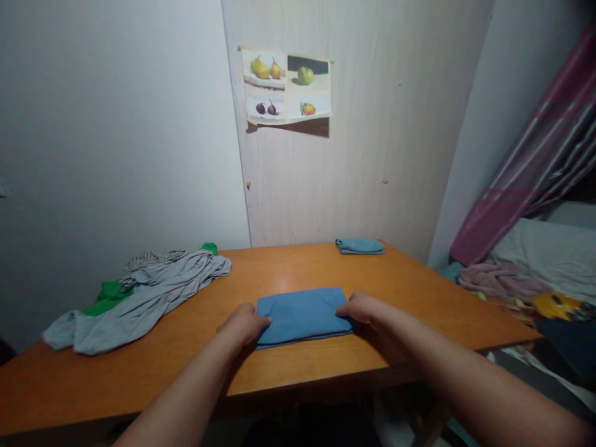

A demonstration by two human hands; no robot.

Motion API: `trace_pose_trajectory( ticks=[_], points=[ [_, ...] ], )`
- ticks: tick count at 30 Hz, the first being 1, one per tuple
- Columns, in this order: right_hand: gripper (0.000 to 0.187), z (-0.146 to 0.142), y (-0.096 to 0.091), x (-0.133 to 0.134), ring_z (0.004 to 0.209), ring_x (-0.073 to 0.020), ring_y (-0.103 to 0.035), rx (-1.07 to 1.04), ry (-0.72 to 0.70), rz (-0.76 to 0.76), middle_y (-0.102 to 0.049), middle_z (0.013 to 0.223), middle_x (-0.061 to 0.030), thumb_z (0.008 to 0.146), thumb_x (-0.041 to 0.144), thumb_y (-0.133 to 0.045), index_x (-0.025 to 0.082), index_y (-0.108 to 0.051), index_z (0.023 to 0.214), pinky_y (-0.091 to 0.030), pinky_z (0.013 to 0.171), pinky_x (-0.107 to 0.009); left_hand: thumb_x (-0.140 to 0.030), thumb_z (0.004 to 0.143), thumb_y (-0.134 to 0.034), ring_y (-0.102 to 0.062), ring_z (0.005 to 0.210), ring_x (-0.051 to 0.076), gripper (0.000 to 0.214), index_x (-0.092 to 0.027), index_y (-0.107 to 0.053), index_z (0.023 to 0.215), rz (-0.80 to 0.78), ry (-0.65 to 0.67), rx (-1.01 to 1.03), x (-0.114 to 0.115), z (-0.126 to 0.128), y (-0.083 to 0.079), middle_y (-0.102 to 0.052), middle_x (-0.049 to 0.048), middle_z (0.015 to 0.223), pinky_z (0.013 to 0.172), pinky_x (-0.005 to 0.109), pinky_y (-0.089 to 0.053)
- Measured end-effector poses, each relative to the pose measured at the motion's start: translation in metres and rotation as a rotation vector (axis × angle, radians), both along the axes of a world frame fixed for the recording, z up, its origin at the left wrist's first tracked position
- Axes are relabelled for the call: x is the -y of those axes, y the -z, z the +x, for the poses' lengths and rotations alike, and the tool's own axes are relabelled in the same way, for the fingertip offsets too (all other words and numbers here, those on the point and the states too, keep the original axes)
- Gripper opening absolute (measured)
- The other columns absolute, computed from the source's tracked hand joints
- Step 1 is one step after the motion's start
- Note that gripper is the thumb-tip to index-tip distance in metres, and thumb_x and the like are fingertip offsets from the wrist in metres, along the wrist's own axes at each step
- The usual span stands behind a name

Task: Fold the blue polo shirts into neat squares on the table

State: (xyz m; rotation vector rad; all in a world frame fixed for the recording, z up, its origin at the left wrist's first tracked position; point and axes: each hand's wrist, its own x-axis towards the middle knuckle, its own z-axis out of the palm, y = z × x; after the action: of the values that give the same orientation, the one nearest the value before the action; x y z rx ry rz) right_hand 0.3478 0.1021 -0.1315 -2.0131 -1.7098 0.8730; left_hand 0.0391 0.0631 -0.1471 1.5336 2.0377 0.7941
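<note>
A folded blue cloth (302, 313) lies flat on the orange wooden table (419, 292), near its front edge. My left hand (244, 324) is curled on the cloth's left edge, fingers closed over it. Gripping the right edge of the same cloth is my right hand (359, 307), with its fingers tucked in. Both forearms reach in from the bottom of the view.
A second folded blue cloth (360, 246) sits at the table's far edge by the wall. A heap of grey, striped and green clothes (139, 290) covers the table's left part. A bed with bedding and a striped cover (535, 261) stands close on the right.
</note>
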Motion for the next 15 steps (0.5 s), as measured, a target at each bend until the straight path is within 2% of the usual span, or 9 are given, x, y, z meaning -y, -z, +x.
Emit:
trace_pose_trajectory(
  ticks=[3, 7, 11, 15],
  points=[
    [0.017, -0.004, -0.001, 0.003, 0.052, -0.0158, -0.056, -0.007, -0.004, 0.03, -0.058, 0.059, -0.0023, 0.067, 0.025, -0.074, 0.017, -0.059, 0.067, -0.033, 0.044, -0.026, -0.032, 0.061, -0.074, -0.059, 0.062, 0.02, 0.019, -0.021, -0.06, 0.058, -0.069, 0.026, -0.036, 0.001, 0.005, -0.006, -0.057, 0.0, 0.053, 0.058, 0.027, -0.034],
    [0.015, -0.001, 0.007, 0.003, 0.056, -0.016, -0.057, -0.008, -0.028, 0.087, -0.062, 0.064, -0.0045, 0.067, 0.027, -0.072, 0.017, -0.061, 0.065, -0.033, 0.046, -0.026, -0.024, 0.064, -0.068, -0.053, 0.053, 0.017, 0.016, -0.02, -0.057, 0.054, -0.052, 0.074, 0.008, 0.005, 0.01, -0.012, -0.055, -0.0003, 0.052, 0.053, 0.026, -0.03],
    [0.013, 0.003, 0.015, -0.001, 0.054, -0.0139, -0.055, -0.088, -0.058, 0.136, -0.061, 0.063, -0.0034, 0.069, 0.027, -0.069, 0.017, -0.062, 0.066, -0.031, 0.046, -0.024, -0.022, 0.071, -0.06, -0.053, 0.052, 0.015, 0.015, -0.019, -0.056, 0.057, -0.04, 0.098, 0.099, 0.009, 0.016, -0.019, -0.059, 0.0005, 0.055, 0.051, 0.025, -0.032],
    [0.013, 0.004, 0.013, 0.0, 0.05, -0.0112, -0.048, -0.256, -0.039, 0.143, -0.054, 0.057, 0.0004, 0.071, 0.024, -0.066, 0.017, -0.059, 0.063, -0.027, 0.044, -0.023, -0.022, 0.073, -0.057, -0.049, 0.048, 0.013, 0.015, -0.02, -0.053, 0.059, -0.033, 0.147, 0.304, 0.006, 0.019, -0.022, -0.056, -0.0012, 0.054, 0.05, 0.024, -0.033]
  ],
)
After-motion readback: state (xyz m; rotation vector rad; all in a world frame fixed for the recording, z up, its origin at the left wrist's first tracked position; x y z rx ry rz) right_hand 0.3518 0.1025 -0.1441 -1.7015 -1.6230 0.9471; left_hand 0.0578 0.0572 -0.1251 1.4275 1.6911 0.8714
